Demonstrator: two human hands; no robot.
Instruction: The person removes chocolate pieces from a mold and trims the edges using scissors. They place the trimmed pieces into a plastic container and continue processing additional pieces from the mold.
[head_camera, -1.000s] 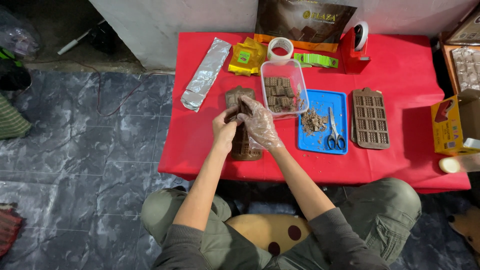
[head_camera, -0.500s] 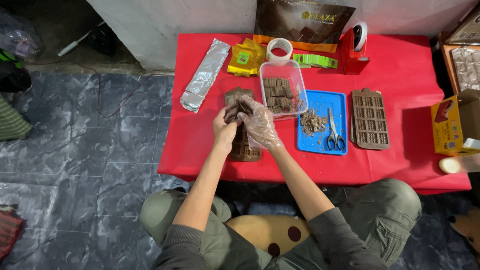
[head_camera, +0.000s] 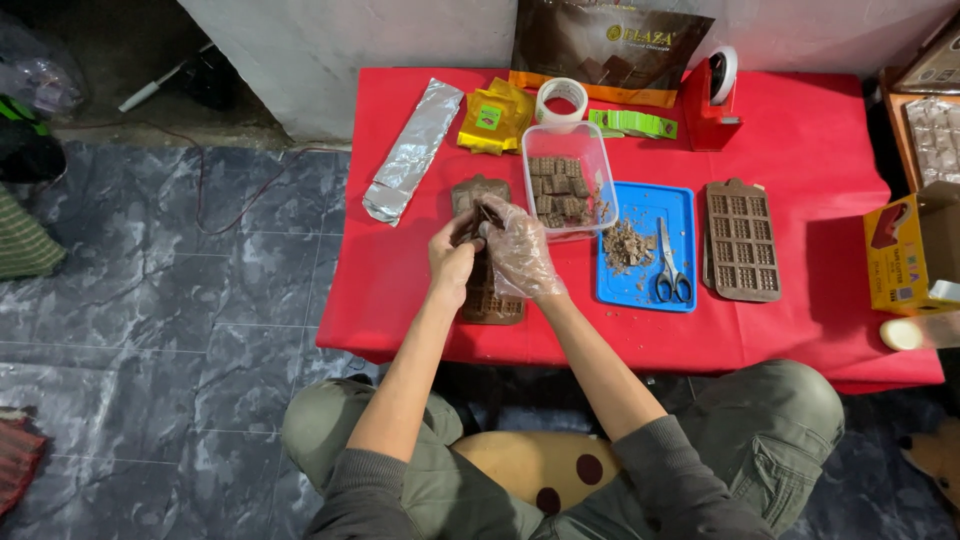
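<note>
1. Two hands meet over the brown mould (head_camera: 488, 296) lying on the red bench (head_camera: 420, 260). The left hand (head_camera: 452, 262) is bare; the right hand (head_camera: 518, 250) wears a thin clear plastic glove, probably to keep the food clean.
2. Left hand: fingers curled, pinching a small dark brown piece (head_camera: 487, 216) w/ the right fingertips. Both are closed on it, not spread. Exact grip is too small to tell.
3. The piece is held just above the far end of the mould, directly under the hands, so crumbs likely drop back onto it.
4. Clear plastic tub (head_camera: 568, 180) sits just beyond and right of the right hand, w/ rows of brown pieces inside. It's close, so the reach looks short.
5. Blue tray (head_camera: 645, 285) lies right of the right hand, carrying brown scraps (head_camera: 628, 246) and scissors (head_camera: 670, 268), so trimmings seem kept apart from the good pieces.
6. A second brown mould (head_camera: 742, 240) lies further right, well apart from the hands and untouched.
7. Foil sheet (head_camera: 412, 152) lies beyond and left of the left hand. Yellow packets (head_camera: 494, 118), a tape roll (head_camera: 562, 98) and a red tape dispenser (head_camera: 708, 100) stand along the far edge, out of the working area.
8. A yellow box (head_camera: 905, 255) sits far right at the bench edge.
</note>
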